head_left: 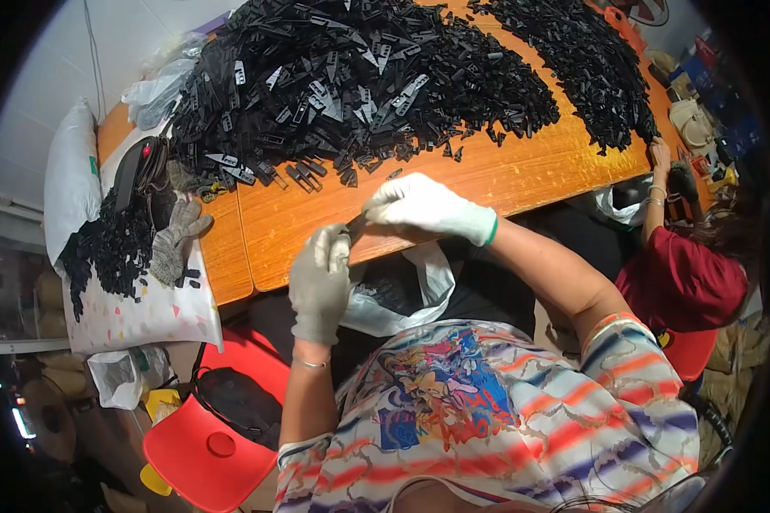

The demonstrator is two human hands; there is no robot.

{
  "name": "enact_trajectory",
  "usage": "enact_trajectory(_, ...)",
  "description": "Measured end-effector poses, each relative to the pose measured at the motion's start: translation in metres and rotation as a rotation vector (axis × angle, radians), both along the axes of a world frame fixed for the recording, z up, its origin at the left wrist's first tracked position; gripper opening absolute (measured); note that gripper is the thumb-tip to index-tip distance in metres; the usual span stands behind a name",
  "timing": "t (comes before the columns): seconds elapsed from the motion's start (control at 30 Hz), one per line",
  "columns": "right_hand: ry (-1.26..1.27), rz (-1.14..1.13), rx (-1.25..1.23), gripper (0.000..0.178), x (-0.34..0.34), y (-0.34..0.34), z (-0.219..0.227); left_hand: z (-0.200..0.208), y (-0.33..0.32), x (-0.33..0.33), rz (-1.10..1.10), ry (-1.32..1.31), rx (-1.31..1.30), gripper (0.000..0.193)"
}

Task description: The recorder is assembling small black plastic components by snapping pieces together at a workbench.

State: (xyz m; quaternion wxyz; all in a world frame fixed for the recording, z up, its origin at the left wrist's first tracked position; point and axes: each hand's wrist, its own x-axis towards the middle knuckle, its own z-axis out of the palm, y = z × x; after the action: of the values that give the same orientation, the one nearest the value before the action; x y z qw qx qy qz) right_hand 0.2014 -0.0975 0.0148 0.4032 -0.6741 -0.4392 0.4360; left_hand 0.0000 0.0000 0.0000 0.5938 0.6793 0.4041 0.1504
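Right now two gloved hands are working at the near edge of the orange wooden tabletop [522,175]. The left hand [319,282] is wearing a grey knit glove, and its grip is closing on a small black plastic piece [354,224] that is sitting just at the tabletop's near edge. The right hand [428,208] is wearing a white knit glove with a green cuff, and its fingertips are pinching the other end of the same piece. So both hands are holding that one little piece together.

Farther back on the tabletop, two big heaps are lying: one wide heap of black plastic parts [342,85] and a second heap of small black bits [582,60] toward the right side. The parts are too many to count; they are looking flat, thin and shiny.

Just under the tabletop's near edge, one white plastic bag [402,295] is hanging open. Left of the tabletop, one spare grey glove [175,241] is lying on a white cloth [145,316]. Below the tabletop's left corner, one red plastic chair [210,445] is standing. At the tabletop's right end, another person's hand [659,154] is touching the edge.
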Motion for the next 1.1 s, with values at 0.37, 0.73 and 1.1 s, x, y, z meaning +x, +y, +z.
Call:
enact_trajectory(0.37,-0.73,-0.298,0.086,0.024,-0.01,0.066,-0.028,0.007,0.051,0.014,-0.19,0.261,0.898,0.02)
enact_trajectory(0.73,-0.801,-0.279,0.157,0.015,-0.006,0.068,-0.039,-0.001,0.103,0.052,-0.248,0.511,1.244,0.019)
enact_trajectory(1.1,-0.944,-0.255,0.24,0.009,-0.015,0.062,-0.04,-0.011,0.075,0.029,-0.145,0.45,1.12,0.019)
